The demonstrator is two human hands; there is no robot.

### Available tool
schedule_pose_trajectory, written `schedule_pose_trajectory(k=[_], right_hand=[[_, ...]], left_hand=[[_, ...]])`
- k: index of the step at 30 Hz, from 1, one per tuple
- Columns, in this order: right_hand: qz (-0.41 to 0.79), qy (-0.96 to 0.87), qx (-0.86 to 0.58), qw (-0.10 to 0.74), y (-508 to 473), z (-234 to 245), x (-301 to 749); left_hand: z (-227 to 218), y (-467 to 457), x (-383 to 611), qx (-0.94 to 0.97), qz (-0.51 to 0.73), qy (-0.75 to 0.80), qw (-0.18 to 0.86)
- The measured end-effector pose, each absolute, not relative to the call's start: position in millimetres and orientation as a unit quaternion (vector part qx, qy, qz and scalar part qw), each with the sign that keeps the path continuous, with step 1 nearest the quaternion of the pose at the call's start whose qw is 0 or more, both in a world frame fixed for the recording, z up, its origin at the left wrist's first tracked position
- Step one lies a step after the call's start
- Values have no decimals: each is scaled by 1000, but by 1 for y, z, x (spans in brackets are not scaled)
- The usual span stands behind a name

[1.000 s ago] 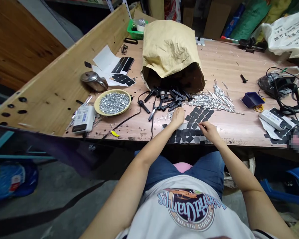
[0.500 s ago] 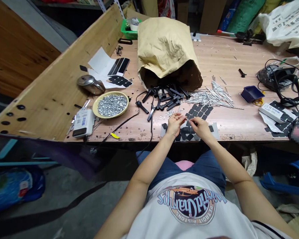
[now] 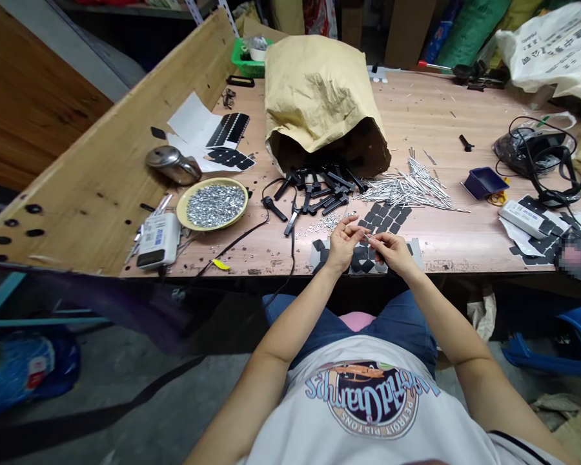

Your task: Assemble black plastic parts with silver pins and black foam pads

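Over the front edge of the bench, my left hand (image 3: 343, 245) and my right hand (image 3: 393, 253) meet fingertip to fingertip. Between them shows a thin metal rod (image 3: 366, 236), pinched in my right fingers. My left thumb and index finger are also pinched at its end; whatever small piece they grip is too small to make out. Beneath both hands lies a sheet of black pads (image 3: 361, 258). Just beyond are loose small metal pieces (image 3: 329, 223), a heap of thin metal rods (image 3: 411, 187) and a pile of black plastic handles (image 3: 319, 190).
A large paper sack (image 3: 324, 97) lies open behind the handles. To the left are a bowl of small metal pieces (image 3: 216, 205), a white power box (image 3: 159, 240) and a metal pot (image 3: 173, 165). A dark blue tray (image 3: 484, 183) and headset-like straps (image 3: 556, 168) are on the right.
My fingertips have shifted slightly, and more of the thin rod shows between them. The whole view has moved a little; the items on the bench stay put.
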State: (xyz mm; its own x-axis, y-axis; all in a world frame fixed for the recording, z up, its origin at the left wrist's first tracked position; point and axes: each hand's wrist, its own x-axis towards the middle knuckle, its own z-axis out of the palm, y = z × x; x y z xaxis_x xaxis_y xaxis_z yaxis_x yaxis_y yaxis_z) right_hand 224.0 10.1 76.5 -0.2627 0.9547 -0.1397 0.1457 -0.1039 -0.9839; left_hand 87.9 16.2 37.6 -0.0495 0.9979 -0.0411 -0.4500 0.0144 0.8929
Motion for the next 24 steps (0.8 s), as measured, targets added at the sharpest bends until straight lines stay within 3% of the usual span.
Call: schedule_pose_trajectory(k=[8, 13, 24], right_hand=[[534, -552, -515, 380, 4, 70, 233], [431, -599, -579, 346, 14, 55, 236], [211, -749, -579, 243, 15, 51, 223]], left_hand=[[26, 17, 92, 295, 580, 389, 652], [19, 37, 94, 199, 606, 467, 613], [16, 30, 103, 237, 639, 454, 574]])
